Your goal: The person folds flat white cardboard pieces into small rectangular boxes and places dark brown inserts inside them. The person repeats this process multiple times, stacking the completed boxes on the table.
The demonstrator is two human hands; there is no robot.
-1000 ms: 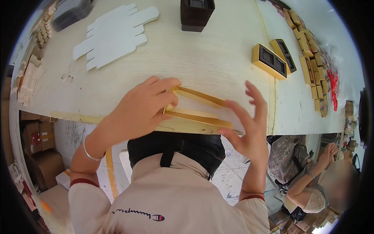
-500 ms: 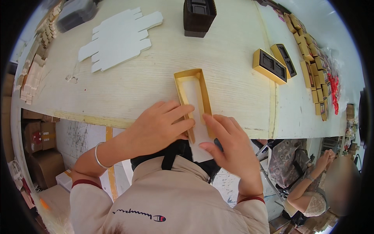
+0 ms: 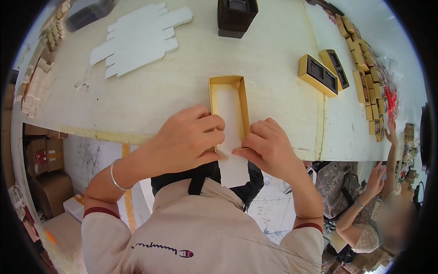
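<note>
A long gold carton [image 3: 247, 107], white inside, lies at the table's front edge with its far end and side walls standing. Its near end is unfolded, and a white flap hangs over the edge towards me. My left hand [image 3: 194, 134] grips the left wall near that end, fingers curled over it and thumb at a small side tab. My right hand [image 3: 269, 146] pinches the right wall and its tab between thumb and bent fingers. Both hands are closed on the same carton, which holds no insert.
A stack of flat white carton blanks [image 3: 137, 41] lies at the back left. Black plastic trays [image 3: 237, 18] stand stacked at the back middle. Two gold boxes with black inserts [image 3: 318, 75] lie at the right, before rows of gold boxes [image 3: 362, 86]. A co-worker's hand [image 3: 376, 180] is at far right.
The carton has straightened and shifted slightly right. My right hand has moved from inside the carton to its right wall and tab. At far right, the co-worker has stretched an arm towards the table.
</note>
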